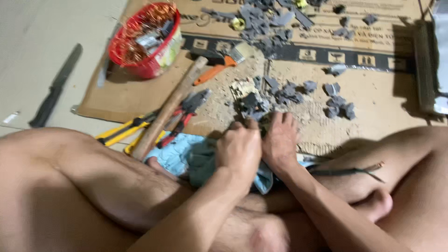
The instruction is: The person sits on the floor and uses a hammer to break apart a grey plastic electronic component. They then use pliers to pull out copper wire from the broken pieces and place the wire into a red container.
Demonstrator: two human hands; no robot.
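Both hands, left hand [239, 148] and right hand [279, 142], close together, pinching a grey fragment [254, 111] over the cardboard [373, 93] that catches debris; hammer [170, 108] within reach

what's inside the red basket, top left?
The red basket holds a tangle of copper-coloured wire along its rim and far side, with some pale and dark scrap pieces in the middle. Anything beneath that pile, and the basket's bottom, is covered.

Basket [144, 39] left of scraps [280, 93]
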